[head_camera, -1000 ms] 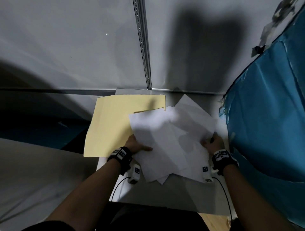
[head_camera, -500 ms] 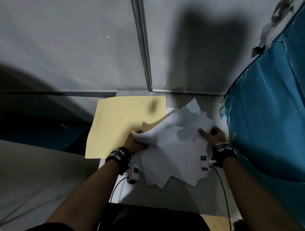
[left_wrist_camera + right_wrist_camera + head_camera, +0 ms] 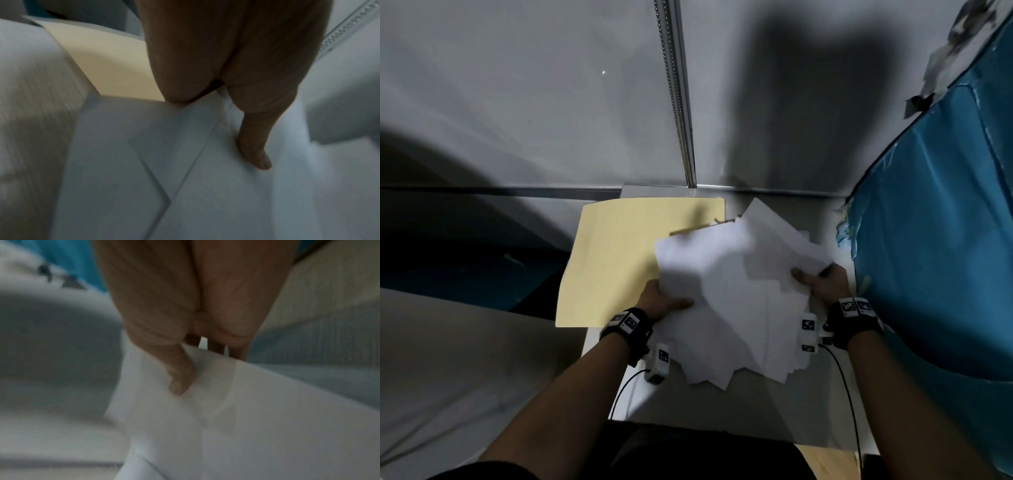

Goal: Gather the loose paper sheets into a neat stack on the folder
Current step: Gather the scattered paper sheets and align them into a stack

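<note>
A fanned, uneven bundle of white paper sheets (image 3: 736, 294) is held between both hands above the white table, its far left corner overlapping the yellow folder (image 3: 619, 260). My left hand (image 3: 661, 299) grips the bundle's left edge, thumb on top (image 3: 255, 149), fingers hidden under the paper (image 3: 185, 162). My right hand (image 3: 818, 281) pinches the right edge, thumb pressed on the sheets (image 3: 226, 418) and fingers beneath. The folder (image 3: 107, 68) lies flat at the table's far left, overhanging its left edge.
A grey wall with a vertical metal rail (image 3: 678, 102) stands just behind the table (image 3: 722, 404). A blue sheet (image 3: 935, 240) hangs close on the right. The table drops off left to a dark gap and a pale surface (image 3: 448, 359).
Both hands drew the spread sheets together and lifted them into one bundle, which has shifted slightly left and up toward the folder. The folder has not moved.
</note>
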Demonstrator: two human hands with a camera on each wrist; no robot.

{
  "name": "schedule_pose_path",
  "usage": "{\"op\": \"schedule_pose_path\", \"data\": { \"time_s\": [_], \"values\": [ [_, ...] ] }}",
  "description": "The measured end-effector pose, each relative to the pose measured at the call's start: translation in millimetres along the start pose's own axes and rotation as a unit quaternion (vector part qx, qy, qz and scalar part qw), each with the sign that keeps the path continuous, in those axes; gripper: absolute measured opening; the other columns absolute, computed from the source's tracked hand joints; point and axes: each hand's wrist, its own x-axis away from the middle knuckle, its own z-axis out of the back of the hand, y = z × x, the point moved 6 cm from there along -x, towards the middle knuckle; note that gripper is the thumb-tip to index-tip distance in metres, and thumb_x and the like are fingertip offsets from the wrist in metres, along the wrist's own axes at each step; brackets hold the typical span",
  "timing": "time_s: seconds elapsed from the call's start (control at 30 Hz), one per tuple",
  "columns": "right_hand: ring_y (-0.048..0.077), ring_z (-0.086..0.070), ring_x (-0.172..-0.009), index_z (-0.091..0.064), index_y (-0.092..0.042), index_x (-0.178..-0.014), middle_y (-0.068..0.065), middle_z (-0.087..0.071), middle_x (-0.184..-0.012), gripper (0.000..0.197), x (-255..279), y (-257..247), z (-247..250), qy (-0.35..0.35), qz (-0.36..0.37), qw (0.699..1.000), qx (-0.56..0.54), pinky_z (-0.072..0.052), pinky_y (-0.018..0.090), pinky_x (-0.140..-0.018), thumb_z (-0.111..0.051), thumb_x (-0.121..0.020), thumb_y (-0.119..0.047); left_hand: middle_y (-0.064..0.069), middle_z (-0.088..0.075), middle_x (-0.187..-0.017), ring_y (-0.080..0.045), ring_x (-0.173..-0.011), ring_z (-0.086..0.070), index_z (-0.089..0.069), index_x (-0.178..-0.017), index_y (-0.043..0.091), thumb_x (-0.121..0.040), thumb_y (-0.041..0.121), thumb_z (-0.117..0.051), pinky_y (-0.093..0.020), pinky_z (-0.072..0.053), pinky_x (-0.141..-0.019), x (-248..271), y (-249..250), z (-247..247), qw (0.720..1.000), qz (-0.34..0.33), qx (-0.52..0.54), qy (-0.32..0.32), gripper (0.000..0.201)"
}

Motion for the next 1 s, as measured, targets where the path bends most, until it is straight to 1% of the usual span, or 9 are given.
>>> {"op": "schedule_pose_path", "data": {
  "time_s": [0.1, 0.23, 0.33, 0.5, 0.6, 0.67, 0.73, 0.87, 1.0],
  "values": [
    [0.023, -0.07, -0.076, -0.07, 0.005, -0.105, 0.012, -0.072, -0.091, 0.043, -5, -8, 12, 0.065, 0.027, 0.992, 0.104, -0.053, 0.018, -0.063, -0.086, -0.078, -0.025, -0.004, -0.078, -0.103, -0.013, -0.086, -0.073, -0.078, -0.108, 0.012, -0.067, 0.016, -0.103, -0.039, -0.064, -0.086, -4, -2, 5, 0.999, -0.007, 0.021, 0.03, 0.049],
    [0.025, -0.068, -0.092, -0.068, 0.002, -0.112, 0.016, -0.071, -0.101, 0.034, -14, -23, 38, 0.184, 0.033, 0.978, 0.089, -0.052, 0.031, -0.083, -0.072, -0.09, -0.023, -0.012, -0.08, -0.106, -0.024, -0.091, -0.077, -0.078, -0.107, 0.009, -0.069, 0.009, -0.1, -0.043, -0.064, -0.086, -7, -15, 25, 0.997, 0.003, 0.041, 0.063, 0.044],
    [0.036, -0.068, -0.099, -0.063, 0.002, -0.112, 0.022, -0.07, -0.103, 0.031, -26, -28, 44, 0.175, 0.018, 0.973, 0.148, -0.055, 0.048, -0.093, -0.067, -0.091, -0.021, -0.021, -0.079, -0.114, -0.029, -0.099, -0.075, -0.077, -0.106, 0.007, -0.061, 0.017, -0.097, -0.049, -0.062, -0.093, -8, -16, 33, 0.995, -0.003, 0.054, 0.082, 0.05],
    [0.02, -0.064, -0.091, -0.065, -0.004, -0.119, 0.009, -0.067, -0.097, 0.034, -19, -31, 45, 0.149, 0.042, 0.978, 0.143, -0.051, 0.031, -0.085, -0.066, -0.086, 0.004, -0.019, -0.076, -0.114, -0.031, -0.104, -0.071, -0.074, -0.115, -0.003, -0.084, 0.003, -0.088, -0.047, -0.059, -0.097, -16, -11, 59, 0.972, -0.01, 0.182, 0.15, 0.035],
    [0.024, -0.068, -0.093, -0.068, 0.001, -0.11, 0.018, -0.072, -0.102, 0.027, -21, -13, 50, 0.16, 0.017, 0.979, 0.124, -0.051, 0.031, -0.084, -0.072, -0.083, -0.002, -0.017, -0.072, -0.131, -0.035, -0.116, -0.071, -0.061, -0.131, -0.009, -0.09, 0.009, -0.085, -0.052, -0.056, -0.106, -24, -14, 76, 0.946, 0.033, 0.278, 0.161, 0.05],
    [0.027, -0.068, -0.09, -0.067, 0.002, -0.09, 0.021, -0.069, -0.093, 0.009, -18, -7, 51, 0.175, -0.009, 0.975, 0.135, -0.051, 0.032, -0.084, -0.072, -0.086, -0.005, -0.016, -0.071, -0.135, -0.036, -0.116, -0.074, -0.054, -0.135, -0.01, -0.084, 0.021, -0.093, -0.055, -0.059, -0.102, -31, -18, 82, 0.924, 0.058, 0.343, 0.157, 0.071],
    [0.033, -0.067, -0.089, -0.06, -0.002, -0.076, 0.018, -0.064, -0.087, 0.016, -16, -3, 52, 0.197, -0.001, 0.968, 0.156, -0.051, 0.033, -0.086, -0.068, -0.089, -0.004, -0.014, -0.073, -0.135, -0.034, -0.117, -0.076, -0.057, -0.139, -0.006, -0.083, 0.03, -0.093, -0.05, -0.063, -0.096, -35, -16, 81, 0.918, 0.054, 0.373, 0.124, 0.076],
    [0.029, -0.066, -0.091, -0.065, 0.013, -0.109, 0.019, -0.068, -0.099, 0.023, -9, -8, 36, 0.124, 0.038, 0.982, 0.139, -0.047, 0.016, -0.068, -0.067, -0.092, -0.002, -0.01, -0.08, -0.121, -0.023, -0.099, -0.082, -0.07, -0.125, -0.002, -0.09, 0.029, -0.088, -0.037, -0.067, -0.079, -24, 8, 58, 0.947, 0.017, 0.311, 0.076, 0.051],
    [0.027, -0.069, -0.1, -0.066, -0.002, -0.122, 0.015, -0.072, -0.112, 0.037, -13, -3, 10, 0.067, 0.045, 0.983, 0.163, -0.051, 0.028, -0.083, -0.071, -0.09, -0.019, -0.015, -0.083, -0.107, -0.023, -0.084, -0.082, -0.079, -0.111, -0.003, -0.087, 0.018, -0.089, -0.048, -0.067, -0.087, -19, 19, 12, 0.975, -0.01, 0.216, 0.039, 0.034]
  ]
}}
